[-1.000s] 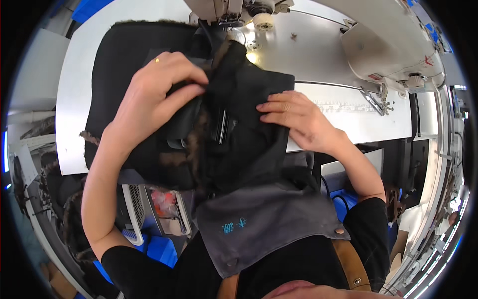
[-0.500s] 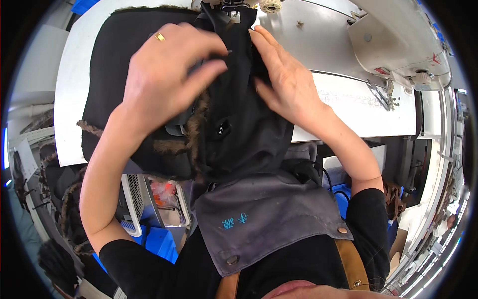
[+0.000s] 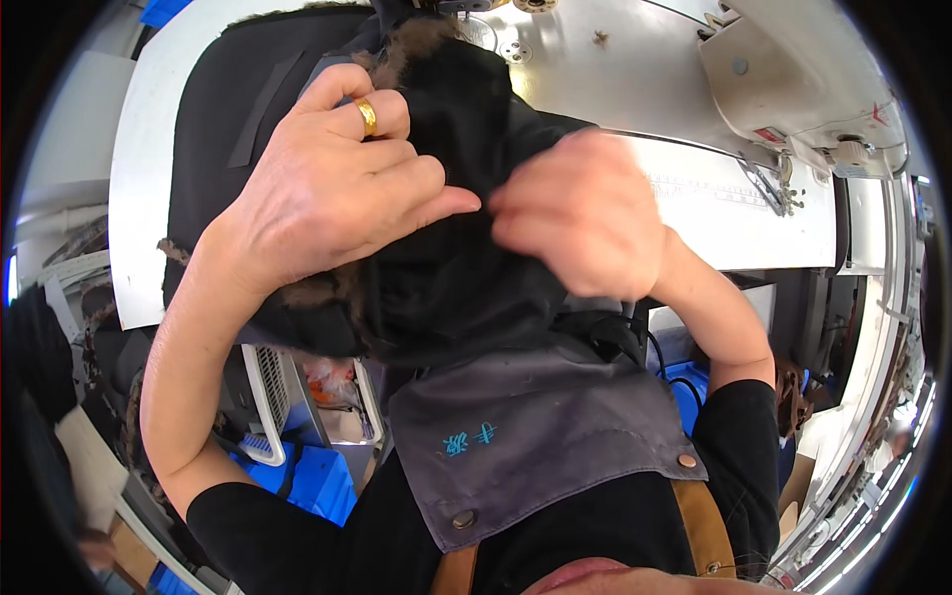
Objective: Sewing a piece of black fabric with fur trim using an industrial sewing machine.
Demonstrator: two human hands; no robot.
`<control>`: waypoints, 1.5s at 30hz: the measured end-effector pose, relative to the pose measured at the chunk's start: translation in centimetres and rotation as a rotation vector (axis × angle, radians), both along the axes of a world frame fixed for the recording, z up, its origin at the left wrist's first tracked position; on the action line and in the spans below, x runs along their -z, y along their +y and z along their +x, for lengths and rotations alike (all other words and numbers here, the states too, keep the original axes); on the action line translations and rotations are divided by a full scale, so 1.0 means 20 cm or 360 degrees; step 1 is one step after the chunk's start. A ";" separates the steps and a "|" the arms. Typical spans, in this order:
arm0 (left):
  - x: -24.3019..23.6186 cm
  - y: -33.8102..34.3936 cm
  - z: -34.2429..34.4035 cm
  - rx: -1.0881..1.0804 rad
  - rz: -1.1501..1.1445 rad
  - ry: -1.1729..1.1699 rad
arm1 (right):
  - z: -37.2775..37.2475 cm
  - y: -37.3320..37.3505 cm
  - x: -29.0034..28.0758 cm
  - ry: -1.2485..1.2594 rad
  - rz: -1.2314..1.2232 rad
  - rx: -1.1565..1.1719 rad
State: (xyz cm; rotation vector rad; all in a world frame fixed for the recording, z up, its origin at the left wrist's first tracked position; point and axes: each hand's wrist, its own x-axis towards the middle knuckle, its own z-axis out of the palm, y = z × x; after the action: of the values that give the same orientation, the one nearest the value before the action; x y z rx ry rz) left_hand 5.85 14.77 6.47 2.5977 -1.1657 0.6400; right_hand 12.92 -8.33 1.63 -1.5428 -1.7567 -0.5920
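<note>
A black fabric garment piece with brown fur trim (image 3: 421, 45) is spread over the sewing table, its dark cloth (image 3: 446, 283) hanging down toward my apron. My left hand (image 3: 332, 183), with a gold ring, is closed on the cloth, its fingers curled and the thumb pointing right. Facing it, my right hand (image 3: 585, 213) is blurred, but its fingers look curled in a pinch at the cloth's right part. The fingertips of both hands are close together over the black fabric. Just beyond the cloth lies the machine's metal bed (image 3: 585, 74).
A sewing machine's pale body (image 3: 793, 89) takes up the upper right. On the white tabletop (image 3: 734, 233) are a printed ruler strip and a small metal guide (image 3: 769, 188). Below the table's edge are blue bins (image 3: 322, 486) and a white basket (image 3: 268, 397).
My hands have come back from near the needle area and curled in. The cloth has left the needle area and bunched up, fur now at the top. My right hand moved nearer to me.
</note>
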 end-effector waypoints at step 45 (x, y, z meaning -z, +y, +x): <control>0.12 0.27 0.06 -0.0535 0.0186 0.0391 | 0.21 0.17 0.10 0.0353 -0.0885 0.0188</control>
State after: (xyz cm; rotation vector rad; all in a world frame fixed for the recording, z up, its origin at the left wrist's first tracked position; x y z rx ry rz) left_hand 7.11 20.20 4.10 2.8992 -0.7202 0.3025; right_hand 17.21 -4.94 -0.39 -2.0062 -1.7486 0.0331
